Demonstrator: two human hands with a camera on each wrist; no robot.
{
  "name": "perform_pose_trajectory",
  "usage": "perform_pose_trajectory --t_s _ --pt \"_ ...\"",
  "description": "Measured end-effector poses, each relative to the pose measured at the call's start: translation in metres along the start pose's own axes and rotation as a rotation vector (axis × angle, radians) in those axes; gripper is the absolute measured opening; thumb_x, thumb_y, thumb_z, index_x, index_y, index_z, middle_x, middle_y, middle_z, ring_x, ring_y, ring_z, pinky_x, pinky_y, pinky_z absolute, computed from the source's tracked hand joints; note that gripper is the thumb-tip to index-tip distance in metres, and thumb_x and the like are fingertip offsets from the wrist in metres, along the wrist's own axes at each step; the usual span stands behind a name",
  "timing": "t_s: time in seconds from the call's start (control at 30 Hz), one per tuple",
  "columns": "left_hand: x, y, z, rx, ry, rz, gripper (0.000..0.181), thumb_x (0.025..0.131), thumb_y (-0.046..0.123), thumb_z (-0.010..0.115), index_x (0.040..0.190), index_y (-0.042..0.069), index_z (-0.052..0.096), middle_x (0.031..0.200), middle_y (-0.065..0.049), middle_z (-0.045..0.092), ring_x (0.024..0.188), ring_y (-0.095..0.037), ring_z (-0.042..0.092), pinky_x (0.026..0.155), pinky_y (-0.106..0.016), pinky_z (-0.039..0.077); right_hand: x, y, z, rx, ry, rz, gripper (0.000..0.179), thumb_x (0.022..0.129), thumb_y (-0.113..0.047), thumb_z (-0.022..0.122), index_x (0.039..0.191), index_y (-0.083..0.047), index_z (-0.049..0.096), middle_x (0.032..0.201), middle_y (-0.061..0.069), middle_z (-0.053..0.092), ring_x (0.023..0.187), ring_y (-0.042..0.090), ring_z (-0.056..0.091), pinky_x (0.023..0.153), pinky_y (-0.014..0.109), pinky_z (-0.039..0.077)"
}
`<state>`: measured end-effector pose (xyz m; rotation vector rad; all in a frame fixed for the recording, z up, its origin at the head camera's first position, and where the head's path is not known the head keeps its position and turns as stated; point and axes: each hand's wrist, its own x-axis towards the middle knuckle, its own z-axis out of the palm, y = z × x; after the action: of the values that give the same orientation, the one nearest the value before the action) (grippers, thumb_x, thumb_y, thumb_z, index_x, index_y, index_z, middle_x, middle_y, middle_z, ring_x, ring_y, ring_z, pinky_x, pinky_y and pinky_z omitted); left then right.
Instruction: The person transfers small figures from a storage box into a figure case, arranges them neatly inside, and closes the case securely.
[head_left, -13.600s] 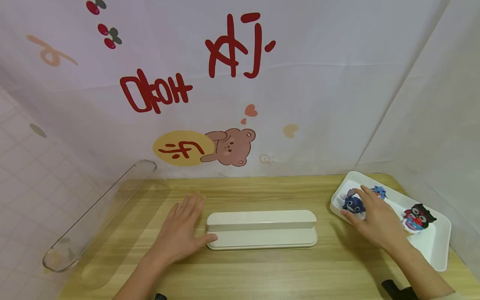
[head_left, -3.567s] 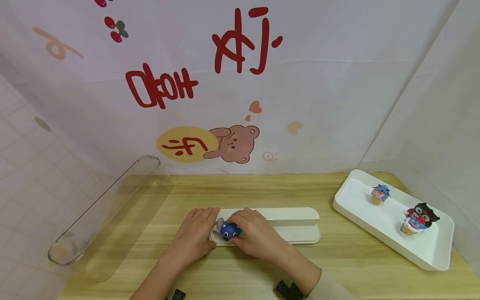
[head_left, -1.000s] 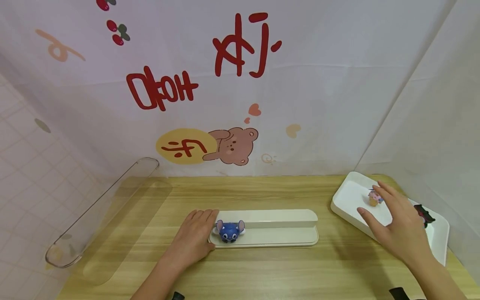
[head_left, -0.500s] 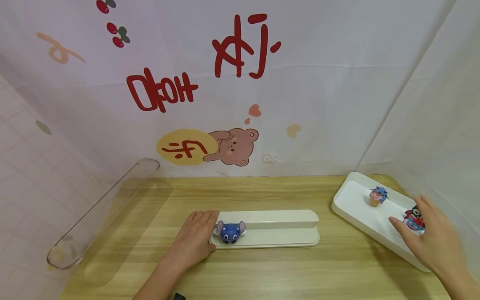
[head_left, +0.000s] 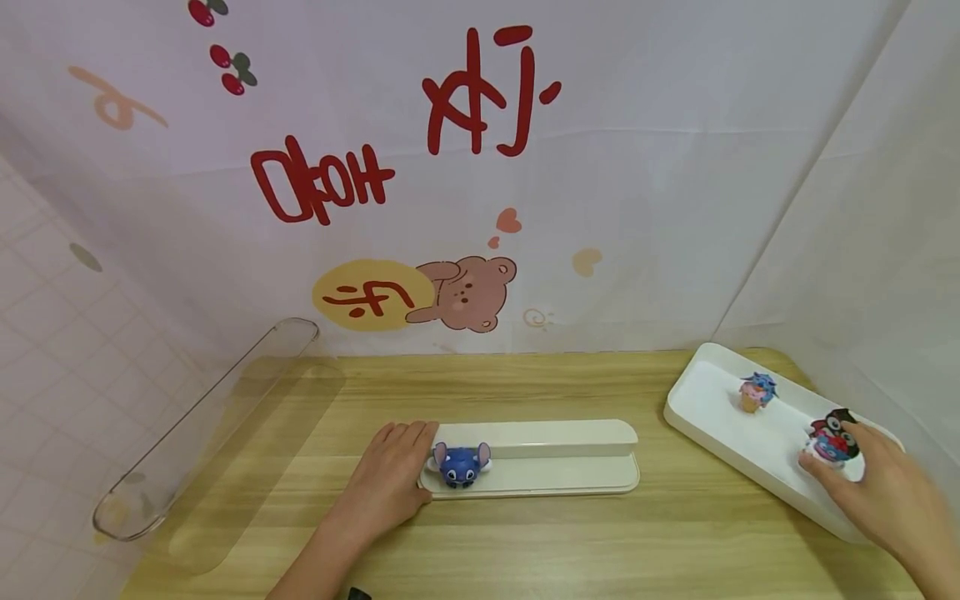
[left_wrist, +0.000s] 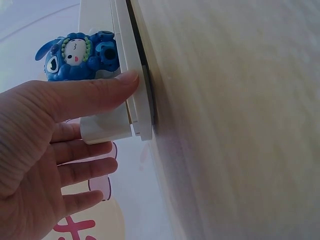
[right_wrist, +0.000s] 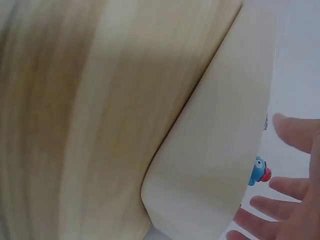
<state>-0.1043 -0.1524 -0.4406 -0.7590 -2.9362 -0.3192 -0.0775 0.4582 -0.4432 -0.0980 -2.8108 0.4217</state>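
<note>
my left fingers (left_wrist: 90, 170) grip the left end of the cream stand (head_left: 558, 475). my right fingers (right_wrist: 289, 188) stand wide at the owl-like figure (head_left: 840, 417) in the white tray (head_left: 716, 400); i should center it, then close gently from 2 sides.

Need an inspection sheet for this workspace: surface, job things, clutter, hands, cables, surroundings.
Surface: wood-grain table.
Job things: cream stand at centre, blue figure on its lower step, left end; white tray at right with a cone figure and an owl cluster, piece count unclear.
Clutter: clear case at left, untouched; black part cut off at the head view's bottom edge.
Hands: left hand holds the stand's left end; right hand at the owl cluster, contact unclear.
Cables: nothing seen.
Surroundings: white backdrop with red characters and a bear print.
</note>
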Motion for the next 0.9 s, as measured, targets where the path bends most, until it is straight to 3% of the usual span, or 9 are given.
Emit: perform_pose_trajectory --t_s 0.33,0.6,0.9 --pt "-0.0002 0.0002 -0.0010 0.008 -0.002 0.004 0.091 0.069 0.019 0.099 0.145 -0.004 0.055 0.138 -0.018 0.062 0.125 -0.036 0.058 0.115 -0.059 0.040 0.0032 0.0005 -0.0020 -0.040 -0.050 0.045 0.072 0.094 -0.040 0.076 0.131 0.016 0.050 0.123 0.046 0.049 0.103 0.063 0.052 0.078 0.074 0.042" --pt "-0.0007 0.0002 -0.0014 0.000 -0.005 0.003 0.091 0.069 0.018 0.099 0.145 -0.005 0.054 0.138 -0.019 0.061 0.125 -0.036 0.058 0.115 -0.059 0.039 0.0049 0.0049 -0.0018 -0.030 -0.045 0.028 0.068 0.090 -0.036 0.083 0.124 0.015 0.054 0.090 0.035 0.064 0.078 0.054 0.062 0.058 0.062 0.045" --pt "-0.0008 0.0008 -0.0022 -0.013 -0.021 -0.007 0.090 0.071 0.017 0.099 0.146 -0.005 0.054 0.139 -0.019 0.061 0.127 -0.036 0.057 0.116 -0.059 0.038 0.0041 0.0049 0.0027 0.003 -0.013 0.002 0.063 0.088 -0.027 0.085 0.121 0.016 0.053 0.085 0.036 0.066 0.077 0.058 0.062 0.062 0.065 0.045"
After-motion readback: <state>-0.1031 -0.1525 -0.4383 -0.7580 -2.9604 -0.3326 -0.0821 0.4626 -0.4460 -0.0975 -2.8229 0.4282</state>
